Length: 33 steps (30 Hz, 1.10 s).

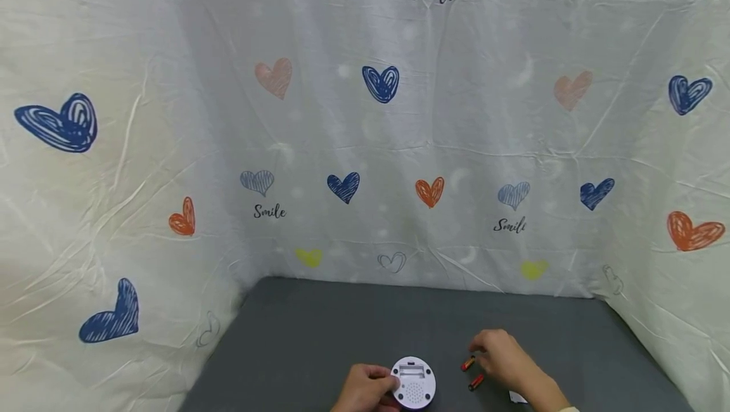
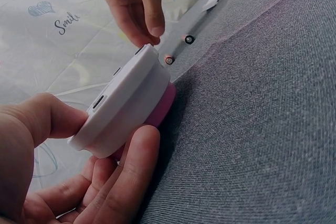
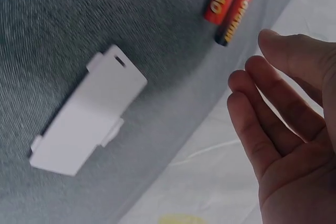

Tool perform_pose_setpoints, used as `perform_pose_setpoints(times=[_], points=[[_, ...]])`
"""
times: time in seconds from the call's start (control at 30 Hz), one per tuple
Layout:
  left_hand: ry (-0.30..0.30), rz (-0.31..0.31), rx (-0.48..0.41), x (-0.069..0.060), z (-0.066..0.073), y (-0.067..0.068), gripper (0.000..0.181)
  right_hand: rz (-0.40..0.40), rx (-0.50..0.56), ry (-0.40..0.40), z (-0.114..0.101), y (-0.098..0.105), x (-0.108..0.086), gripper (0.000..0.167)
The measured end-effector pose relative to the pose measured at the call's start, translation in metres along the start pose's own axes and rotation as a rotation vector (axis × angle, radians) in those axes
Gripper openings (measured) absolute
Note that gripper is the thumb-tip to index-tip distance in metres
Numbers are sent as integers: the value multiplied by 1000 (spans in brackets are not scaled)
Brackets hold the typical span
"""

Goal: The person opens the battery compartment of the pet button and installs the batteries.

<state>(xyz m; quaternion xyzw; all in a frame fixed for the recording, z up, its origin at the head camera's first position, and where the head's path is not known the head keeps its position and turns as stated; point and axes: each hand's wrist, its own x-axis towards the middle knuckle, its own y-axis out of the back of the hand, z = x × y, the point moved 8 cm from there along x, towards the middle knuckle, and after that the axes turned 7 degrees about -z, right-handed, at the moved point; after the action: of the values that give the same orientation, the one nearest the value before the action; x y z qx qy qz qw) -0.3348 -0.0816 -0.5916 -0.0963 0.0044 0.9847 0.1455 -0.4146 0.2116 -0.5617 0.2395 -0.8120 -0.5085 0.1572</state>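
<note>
A round white device (image 1: 414,393) is tilted on the table with its underside showing an open battery slot, small dark feet and a patch of holes. My left hand (image 1: 367,390) pinches its edge, thumb on the white face and fingers beneath; a pink part (image 2: 163,106) shows on its other side in the left wrist view. My right hand (image 1: 503,358) hovers by two red and black batteries, one (image 1: 467,363) near the fingertips and the other (image 1: 476,382) closer to me. In the right wrist view nothing lies between its slightly bent fingers (image 3: 262,129) and thumb.
A white battery cover (image 3: 89,114) with small tabs lies on the dark grey table (image 1: 319,329), partly behind the right forearm in the head view. Pale cloth (image 1: 353,133) printed with hearts hangs around the table's back and sides.
</note>
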Motion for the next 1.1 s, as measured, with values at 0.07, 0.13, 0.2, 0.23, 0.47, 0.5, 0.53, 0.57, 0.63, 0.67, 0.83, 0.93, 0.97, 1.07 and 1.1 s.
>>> perform_pose_setpoints(times=[0.07, 0.13, 0.2, 0.23, 0.47, 0.5, 0.53, 0.57, 0.63, 0.67, 0.83, 0.93, 0.97, 1.07, 1.1], points=[[6, 5, -1, 0, 0, 0, 20, -2, -21, 13, 20, -17, 8, 15], [13, 8, -2, -1, -1, 1, 20, -8, -20, 15, 28, -26, 13, 16], [9, 10, -2, -1, 0, 1, 21, -12, -30, 44, 27, -31, 15, 17], [9, 11, -2, -1, 0, 1, 21, -16, -26, 46, 21, -30, 15, 18], [1, 15, -5, -3, 1, -1, 21, 43, -52, 111, 9, -33, 9, 26], [-1, 15, -6, -3, 1, -1, 21, 55, -63, 107, 7, -33, 8, 26], [-1, 16, -7, -3, 1, -1, 21, 74, -74, 112, 3, -31, 7, 25], [-4, 17, -11, -3, 1, -1, 21, 90, -82, 117, 5, -32, 8, 25], [-12, 14, -22, -2, 0, -2, 21, 101, -79, 108, -17, -19, 2, 21], [-15, 11, -28, -2, 0, -2, 21, 100, -79, 98, -25, -13, 0, 20], [-22, 1, -47, -2, -1, -3, 19, 77, -123, 77, -66, 14, -6, 14], [-24, -2, -48, -2, -1, -4, 19, 80, -131, 80, -81, 23, -5, 13], [-22, -1, -46, -2, -1, -4, 19, 82, -131, 84, -86, 26, -5, 12], [-17, 0, -45, -3, 0, -4, 18, 99, -138, 125, -102, 32, -4, 11], [-16, 0, -45, -3, 0, -4, 18, 106, -144, 142, -108, 33, -3, 12]])
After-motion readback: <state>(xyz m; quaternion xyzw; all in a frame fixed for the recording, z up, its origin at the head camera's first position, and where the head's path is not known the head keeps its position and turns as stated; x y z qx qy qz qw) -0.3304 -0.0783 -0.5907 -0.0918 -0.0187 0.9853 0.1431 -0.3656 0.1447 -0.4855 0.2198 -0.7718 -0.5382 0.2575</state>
